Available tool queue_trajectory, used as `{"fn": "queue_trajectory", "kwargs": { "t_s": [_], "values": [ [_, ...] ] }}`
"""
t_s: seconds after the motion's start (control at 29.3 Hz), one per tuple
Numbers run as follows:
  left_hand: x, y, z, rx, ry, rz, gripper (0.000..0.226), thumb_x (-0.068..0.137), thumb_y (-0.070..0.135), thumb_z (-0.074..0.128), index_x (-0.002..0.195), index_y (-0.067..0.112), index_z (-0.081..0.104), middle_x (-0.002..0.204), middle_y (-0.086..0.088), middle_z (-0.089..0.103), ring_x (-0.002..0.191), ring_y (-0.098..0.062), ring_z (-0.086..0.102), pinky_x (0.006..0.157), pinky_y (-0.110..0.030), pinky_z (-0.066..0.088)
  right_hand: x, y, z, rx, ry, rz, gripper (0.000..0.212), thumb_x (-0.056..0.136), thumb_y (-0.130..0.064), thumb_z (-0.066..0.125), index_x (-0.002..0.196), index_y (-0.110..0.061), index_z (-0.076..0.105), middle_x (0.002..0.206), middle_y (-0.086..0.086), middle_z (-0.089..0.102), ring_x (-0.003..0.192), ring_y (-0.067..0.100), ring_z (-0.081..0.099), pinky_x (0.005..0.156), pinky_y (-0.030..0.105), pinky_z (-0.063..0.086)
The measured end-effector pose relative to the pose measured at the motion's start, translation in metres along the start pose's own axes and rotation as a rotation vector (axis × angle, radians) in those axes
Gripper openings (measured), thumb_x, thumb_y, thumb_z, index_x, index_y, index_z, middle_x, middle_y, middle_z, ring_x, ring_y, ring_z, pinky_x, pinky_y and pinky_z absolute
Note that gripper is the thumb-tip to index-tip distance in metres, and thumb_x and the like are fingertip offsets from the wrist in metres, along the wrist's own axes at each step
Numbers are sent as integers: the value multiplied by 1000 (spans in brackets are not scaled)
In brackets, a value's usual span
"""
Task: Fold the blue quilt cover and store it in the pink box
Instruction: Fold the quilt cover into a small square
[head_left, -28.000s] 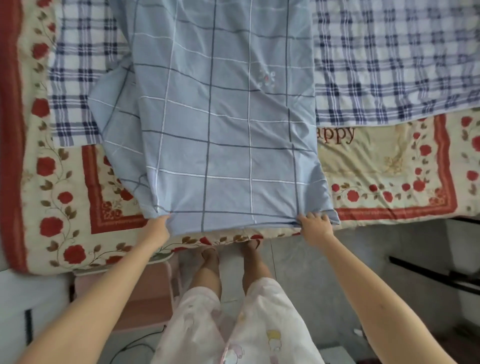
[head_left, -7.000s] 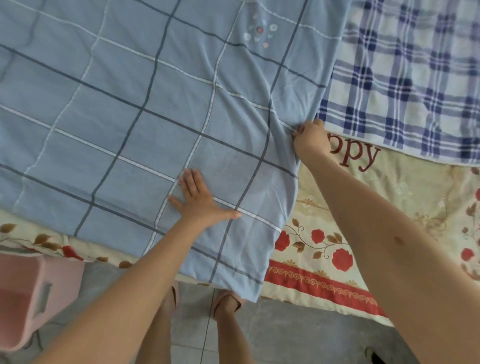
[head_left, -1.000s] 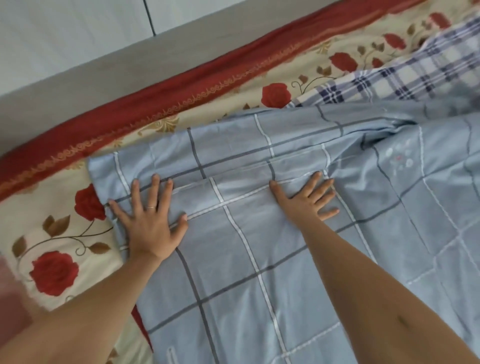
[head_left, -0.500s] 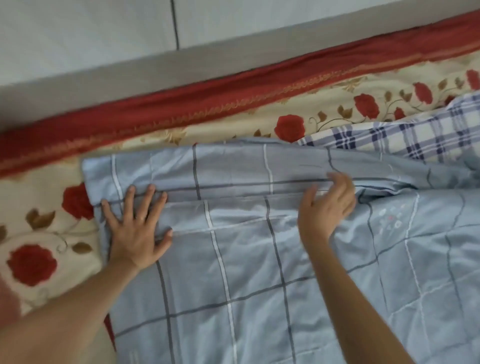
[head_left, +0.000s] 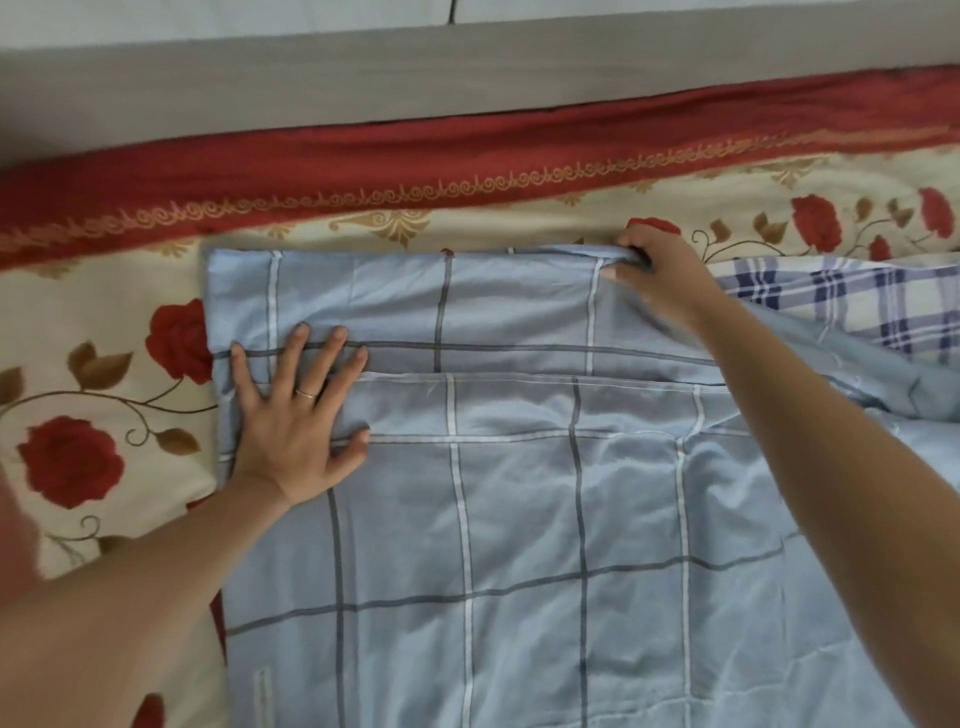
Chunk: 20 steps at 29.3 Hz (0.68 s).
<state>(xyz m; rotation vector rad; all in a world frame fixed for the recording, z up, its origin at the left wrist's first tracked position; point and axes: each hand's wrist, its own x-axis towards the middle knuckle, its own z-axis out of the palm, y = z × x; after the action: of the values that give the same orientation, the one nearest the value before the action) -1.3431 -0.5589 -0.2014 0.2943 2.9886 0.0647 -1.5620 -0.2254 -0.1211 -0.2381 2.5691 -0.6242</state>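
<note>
Head view: blue quilt cover (head_left: 519, 519) lies on the rose bedspread (head_left: 78, 312), filling the frame from centre down to 6 o'clock. Its far end is layered into a band. We have our left hand (head_left: 296, 410) at 10 o'clock of the cover's centre, fingers straight and spread, palm pressing the layers flat, ring (head_left: 306, 393) on one finger. Right hand (head_left: 660, 275) is at 1 o'clock, fingers curled over the far edge with the thumb on the near side, pinching the cloth. Plaid sheet (head_left: 857, 291) sits at 3 o'clock, partly under the cover.

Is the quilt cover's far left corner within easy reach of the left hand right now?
Probably yes: the left hand lies flat on the quilt cover close to that corner, with only bare cloth between them.
</note>
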Motion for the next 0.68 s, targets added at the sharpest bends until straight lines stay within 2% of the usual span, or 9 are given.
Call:
{"fn": "queue_trajectory", "kwargs": {
  "t_s": [0.1, 0.17, 0.24, 0.34, 0.38, 0.44, 0.51, 0.55, 0.68],
  "values": [
    [-3, 0, 3, -4, 21, -6, 75, 81, 53, 36, 147, 17, 31, 157, -6, 20, 145, -34, 14, 106, -72, 1, 18, 2, 5, -91, -41, -72, 10, 95, -17, 54, 86, -12, 54, 73, -5, 50, 75, 20, 47, 65, 31, 33],
    [-1, 0, 4, -12, 35, -2, 75, 81, 52, 36, 146, 16, 32, 157, -7, 22, 144, -34, 15, 107, -71, 0, 21, 6, 11, -157, 77, -65, 16, 98, -21, 48, 95, -11, 59, 81, 5, 59, 80, 25, 52, 68, 35, 39],
    [0, 0, 5, -20, 43, 2, 74, 81, 52, 36, 146, 16, 33, 157, -7, 22, 144, -34, 15, 107, -71, 0, 17, 7, 21, -225, 231, -68, 22, 97, -24, 47, 104, -8, 61, 97, 12, 61, 90, 31, 55, 76, 37, 40],
    [-1, 3, 5, -18, 32, -6, 74, 81, 52, 36, 146, 17, 31, 157, -7, 22, 144, -34, 15, 107, -71, 1, 4, -7, 37, -382, 416, -243, 29, 96, -33, 50, 111, -10, 58, 110, 13, 56, 97, 29, 51, 82, 37, 35],
    [-1, 4, 5, -16, 25, -7, 74, 81, 52, 36, 146, 17, 32, 157, -7, 22, 144, -34, 15, 107, -72, 1, 0, -14, 39, -439, 413, -343, 29, 95, -34, 51, 111, -10, 58, 109, 12, 57, 96, 28, 52, 81, 37, 36],
    [1, 2, 5, -10, 20, -17, 73, 81, 53, 36, 145, 16, 34, 156, -6, 22, 144, -33, 15, 106, -72, 3, 0, -27, 43, -501, 245, -479, 32, 92, -36, 56, 113, -11, 58, 109, 9, 59, 95, 28, 57, 81, 39, 39],
    [2, 2, 5, -11, 5, -17, 73, 82, 53, 36, 145, 16, 35, 157, -6, 22, 144, -33, 15, 106, -72, 3, 2, -32, 44, -464, 60, -380, 41, 87, -40, 62, 118, -13, 56, 115, 7, 55, 103, 29, 56, 86, 40, 38],
    [3, 2, 5, -17, 0, -14, 73, 82, 53, 36, 145, 16, 35, 157, -6, 22, 144, -33, 15, 106, -72, 3, 4, -32, 44, -438, 27, -312, 44, 85, -41, 65, 119, -14, 55, 117, 7, 52, 106, 29, 53, 87, 39, 37],
    [0, 3, 4, -29, 10, -20, 73, 81, 52, 37, 145, 18, 34, 156, -6, 23, 144, -34, 17, 107, -72, 3, 9, -38, 39, -494, 39, -228, 41, 81, -43, 68, 108, -14, 58, 115, 8, 49, 109, 28, 44, 87, 35, 29]
  ]
}}
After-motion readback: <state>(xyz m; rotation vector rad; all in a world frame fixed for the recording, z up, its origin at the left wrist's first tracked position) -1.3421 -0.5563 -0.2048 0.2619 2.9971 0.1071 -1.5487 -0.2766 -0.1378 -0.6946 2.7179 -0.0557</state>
